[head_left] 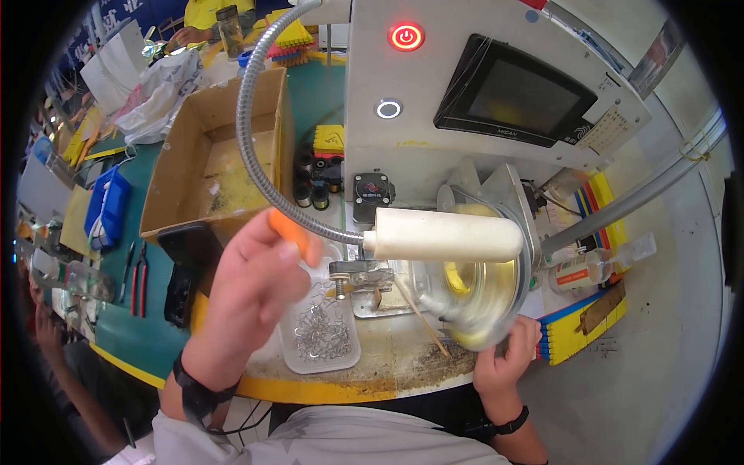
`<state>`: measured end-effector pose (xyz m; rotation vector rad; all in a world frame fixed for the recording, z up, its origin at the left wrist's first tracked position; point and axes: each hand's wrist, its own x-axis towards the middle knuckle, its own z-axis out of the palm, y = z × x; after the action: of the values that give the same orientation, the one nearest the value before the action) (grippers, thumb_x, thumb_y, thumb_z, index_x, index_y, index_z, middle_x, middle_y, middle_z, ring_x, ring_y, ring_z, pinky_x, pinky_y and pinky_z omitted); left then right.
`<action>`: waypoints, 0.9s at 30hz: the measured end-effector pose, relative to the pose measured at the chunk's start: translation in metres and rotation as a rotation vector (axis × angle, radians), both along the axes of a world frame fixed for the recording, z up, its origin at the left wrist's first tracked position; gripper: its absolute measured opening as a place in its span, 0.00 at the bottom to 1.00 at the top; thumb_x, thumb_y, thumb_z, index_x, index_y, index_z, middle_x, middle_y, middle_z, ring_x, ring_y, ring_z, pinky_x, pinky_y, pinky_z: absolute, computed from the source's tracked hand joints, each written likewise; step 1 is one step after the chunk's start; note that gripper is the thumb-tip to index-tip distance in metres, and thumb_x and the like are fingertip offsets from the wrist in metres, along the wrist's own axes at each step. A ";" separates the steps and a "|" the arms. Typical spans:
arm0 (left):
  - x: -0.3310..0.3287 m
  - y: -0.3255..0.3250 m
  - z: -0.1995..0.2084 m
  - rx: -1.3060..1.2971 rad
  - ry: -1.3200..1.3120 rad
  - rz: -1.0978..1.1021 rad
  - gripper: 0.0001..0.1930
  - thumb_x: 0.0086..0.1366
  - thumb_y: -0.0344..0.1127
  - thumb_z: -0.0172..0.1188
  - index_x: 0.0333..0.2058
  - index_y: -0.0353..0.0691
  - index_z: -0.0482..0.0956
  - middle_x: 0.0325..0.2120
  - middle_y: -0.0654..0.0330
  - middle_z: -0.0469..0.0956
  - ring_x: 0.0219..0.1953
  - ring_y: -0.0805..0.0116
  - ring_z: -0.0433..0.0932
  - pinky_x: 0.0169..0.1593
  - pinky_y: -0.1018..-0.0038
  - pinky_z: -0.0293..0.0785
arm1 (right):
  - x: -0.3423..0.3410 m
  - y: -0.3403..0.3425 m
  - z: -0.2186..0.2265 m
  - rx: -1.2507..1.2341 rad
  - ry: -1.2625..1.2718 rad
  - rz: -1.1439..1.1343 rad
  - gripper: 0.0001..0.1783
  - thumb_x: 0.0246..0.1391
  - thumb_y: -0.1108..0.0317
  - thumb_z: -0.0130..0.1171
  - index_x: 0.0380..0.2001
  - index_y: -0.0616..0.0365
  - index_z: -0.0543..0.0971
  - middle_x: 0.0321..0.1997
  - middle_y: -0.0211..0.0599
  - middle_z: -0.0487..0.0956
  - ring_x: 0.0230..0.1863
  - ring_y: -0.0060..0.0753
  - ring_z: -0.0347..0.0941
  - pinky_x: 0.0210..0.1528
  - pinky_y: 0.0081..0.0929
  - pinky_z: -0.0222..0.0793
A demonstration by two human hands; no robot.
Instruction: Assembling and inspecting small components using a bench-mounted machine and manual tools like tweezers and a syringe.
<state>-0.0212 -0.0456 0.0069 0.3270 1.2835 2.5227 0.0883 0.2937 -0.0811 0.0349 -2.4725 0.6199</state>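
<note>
One left hand [260, 287], raised above one clear plastic tray of small metal clips [319, 329], pinches one small orange piece [287, 227]. One right hand [508, 356], fingers curled, touches the lower rim of one spinning yellowish transparent wheel [473, 283] under one white cylindrical lamp [443, 235].

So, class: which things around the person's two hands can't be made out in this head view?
- Orange item in the left hand: mostly covered by fingers.
- Yellow spool: blurred.
- Right hand: fingertips hidden behind the spool.
- Metal clips in the clear tray: too small to count.

Head camera looks steeply down, close over workbench [403, 364]
</note>
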 end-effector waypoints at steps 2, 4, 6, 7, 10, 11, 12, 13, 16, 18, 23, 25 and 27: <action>-0.005 -0.002 0.000 -0.097 -0.126 0.123 0.09 0.74 0.35 0.58 0.47 0.39 0.71 0.29 0.65 0.75 0.13 0.85 0.54 0.23 0.81 0.53 | 0.001 0.000 0.001 -0.007 0.005 0.001 0.14 0.52 0.74 0.62 0.44 0.59 0.81 0.46 0.43 0.81 0.49 0.48 0.72 0.57 0.42 0.60; -0.006 -0.006 -0.022 -0.126 -0.100 0.108 0.08 0.75 0.33 0.56 0.49 0.38 0.72 0.29 0.65 0.75 0.13 0.85 0.56 0.23 0.82 0.53 | 0.001 -0.001 0.003 -0.002 0.002 0.013 0.13 0.53 0.74 0.62 0.43 0.60 0.81 0.46 0.43 0.81 0.49 0.47 0.72 0.57 0.43 0.61; 0.000 -0.005 -0.038 -0.291 -0.059 0.045 0.05 0.75 0.31 0.58 0.45 0.42 0.74 0.38 0.67 0.77 0.31 0.86 0.69 0.34 0.85 0.62 | -0.001 -0.001 0.002 -0.002 0.003 0.020 0.12 0.53 0.74 0.63 0.43 0.60 0.81 0.46 0.43 0.81 0.48 0.47 0.72 0.56 0.43 0.61; 0.004 -0.004 -0.042 -0.334 -0.114 0.016 0.06 0.75 0.33 0.59 0.46 0.43 0.73 0.38 0.68 0.77 0.38 0.84 0.70 0.40 0.83 0.64 | -0.002 -0.002 0.002 0.001 0.005 0.028 0.12 0.53 0.74 0.63 0.42 0.60 0.81 0.46 0.43 0.81 0.48 0.48 0.72 0.56 0.43 0.61; 0.009 0.006 -0.033 -0.378 -0.085 0.087 0.08 0.75 0.36 0.60 0.47 0.43 0.73 0.37 0.68 0.77 0.37 0.85 0.69 0.40 0.84 0.64 | 0.000 0.000 0.002 -0.005 -0.010 0.022 0.12 0.53 0.74 0.63 0.42 0.60 0.81 0.47 0.44 0.81 0.48 0.48 0.72 0.55 0.42 0.62; 0.009 0.005 -0.035 -0.374 -0.086 0.086 0.08 0.75 0.36 0.60 0.47 0.43 0.73 0.37 0.68 0.77 0.37 0.85 0.69 0.40 0.84 0.64 | -0.001 0.000 0.002 -0.001 -0.011 0.021 0.12 0.53 0.74 0.63 0.42 0.60 0.81 0.47 0.44 0.81 0.48 0.48 0.72 0.55 0.42 0.62; 0.008 0.002 -0.038 -0.331 -0.039 0.095 0.08 0.74 0.35 0.60 0.48 0.43 0.73 0.38 0.68 0.77 0.36 0.84 0.69 0.39 0.84 0.64 | -0.001 0.001 0.001 -0.001 -0.004 0.025 0.12 0.52 0.73 0.64 0.41 0.59 0.81 0.45 0.43 0.81 0.47 0.47 0.72 0.55 0.42 0.62; 0.008 0.000 -0.041 -0.287 0.007 0.104 0.09 0.73 0.34 0.60 0.49 0.42 0.73 0.39 0.68 0.77 0.36 0.84 0.69 0.38 0.84 0.64 | -0.001 0.001 0.001 -0.001 0.004 0.029 0.12 0.51 0.73 0.65 0.40 0.59 0.81 0.44 0.41 0.81 0.45 0.47 0.73 0.54 0.41 0.62; 0.015 0.006 -0.055 -0.279 0.298 0.387 0.11 0.69 0.32 0.61 0.48 0.41 0.73 0.33 0.66 0.77 0.29 0.81 0.70 0.30 0.80 0.63 | -0.004 -0.001 0.003 0.016 -0.017 0.161 0.12 0.48 0.72 0.68 0.39 0.56 0.82 0.38 0.37 0.81 0.42 0.45 0.73 0.51 0.40 0.61; 0.019 0.003 -0.064 -0.405 0.485 0.461 0.12 0.65 0.32 0.63 0.45 0.42 0.74 0.28 0.66 0.75 0.24 0.78 0.69 0.26 0.77 0.62 | -0.005 -0.002 0.007 0.057 -0.006 0.180 0.11 0.45 0.70 0.71 0.35 0.53 0.83 0.34 0.33 0.81 0.38 0.43 0.73 0.47 0.38 0.60; 0.015 -0.005 -0.052 -0.813 1.134 0.498 0.14 0.46 0.33 0.68 0.34 0.47 0.78 0.15 0.70 0.68 0.13 0.66 0.65 0.21 0.71 0.59 | -0.008 -0.006 0.006 0.138 -0.080 0.217 0.11 0.43 0.67 0.76 0.31 0.53 0.85 0.31 0.29 0.81 0.35 0.40 0.72 0.44 0.39 0.57; 0.017 -0.004 -0.050 -0.807 1.148 0.507 0.14 0.45 0.33 0.68 0.33 0.47 0.78 0.15 0.70 0.69 0.13 0.66 0.65 0.21 0.71 0.58 | -0.010 -0.008 0.008 0.137 -0.088 0.224 0.12 0.42 0.66 0.77 0.32 0.52 0.85 0.31 0.28 0.80 0.35 0.40 0.71 0.44 0.39 0.57; 0.018 -0.006 -0.049 -0.802 1.165 0.509 0.14 0.45 0.32 0.67 0.33 0.47 0.78 0.15 0.70 0.70 0.14 0.67 0.65 0.21 0.71 0.58 | -0.011 -0.011 0.011 0.132 -0.096 0.226 0.13 0.42 0.65 0.78 0.32 0.52 0.86 0.31 0.27 0.80 0.35 0.39 0.71 0.45 0.38 0.57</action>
<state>-0.0033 -0.0512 -0.0423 1.5226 2.9168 1.7601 0.0768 0.2829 -0.0702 0.3479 -2.6215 0.5620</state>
